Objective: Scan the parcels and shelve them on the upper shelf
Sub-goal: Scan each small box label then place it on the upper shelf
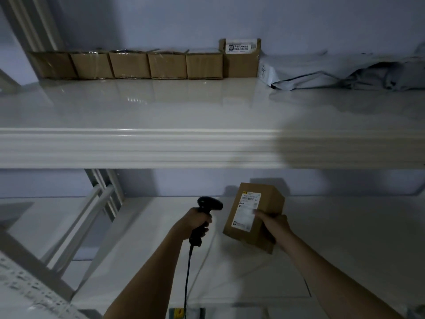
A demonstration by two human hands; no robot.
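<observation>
Both forearms reach in from 6 o'clock; left hand wrapped tight round black scanner handle, head aimed toward 3 o'clock. Right hand grips cardboard parcel above lower shelf, thumb on label, label facing scanner. Upper shelf at 12 o'clock: box row, grey mailer bags

6 boxes line the upper shelf rear, mailer bags to their right.
</observation>
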